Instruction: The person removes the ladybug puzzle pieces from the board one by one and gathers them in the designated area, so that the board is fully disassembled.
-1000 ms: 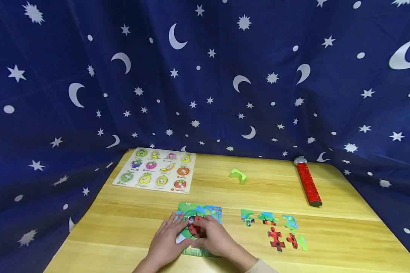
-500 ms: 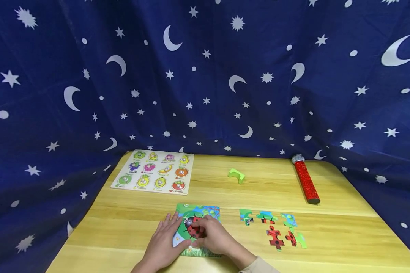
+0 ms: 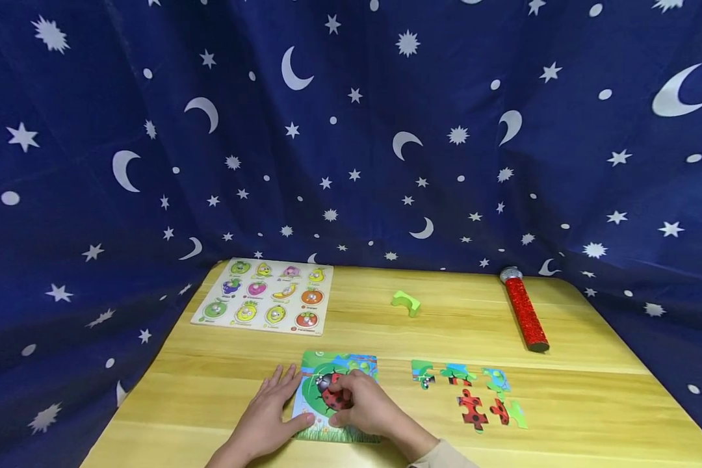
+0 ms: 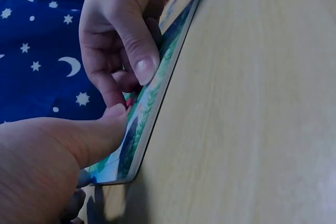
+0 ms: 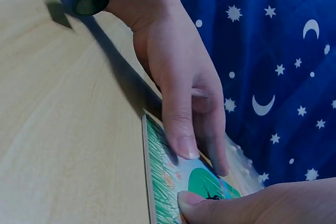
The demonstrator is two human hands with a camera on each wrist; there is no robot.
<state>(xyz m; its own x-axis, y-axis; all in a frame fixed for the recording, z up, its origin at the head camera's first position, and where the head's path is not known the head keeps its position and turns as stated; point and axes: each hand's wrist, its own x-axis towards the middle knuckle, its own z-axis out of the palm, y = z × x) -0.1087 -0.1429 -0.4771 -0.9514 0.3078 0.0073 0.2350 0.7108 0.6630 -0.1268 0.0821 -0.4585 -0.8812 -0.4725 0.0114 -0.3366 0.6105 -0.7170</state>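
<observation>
"Cream was the fruit board (image 3: 260, 296) at the far left, wasn't it? Why so far back?"

"It lay near the curtain (image 3: 363, 201), likely to be out of the hands' way on the table (image 3: 181, 403)."

"And the left hand (image 3: 266, 416)?"

"Its fingers were straight and spread by the puzzle's (image 3: 310, 393) left edge, with the thumb laid on its face. I took that as steadying."

"So the puzzle sat between the hands?"

"Yes, flat at the front, grass toward the person, perhaps so the ladybug could be seen upright."

"What did the right hand (image 3: 370, 404) grip?"

"I couldn't tell. Thumb and fingers were bent down over the ladybug, tips at its surface; whether they pinched a piece was hidden."

"And beyond?"

"A green block (image 3: 408, 298) lay farther back, apart from everything. Nearer, the loose pieces (image 3: 472, 411) lay picture side up, just apart, probably so each could be told at a glance. The red microphone (image 3: 526, 315) lay behind them, at the far right."

"Which of these held anything?"

"The fruit board carried twelve fruits, four to a row, apparently with little knobs. The puzzle showed a ladybug on a leaf; printed or pieced, I couldn't say. The loose pieces were in no tray."
</observation>
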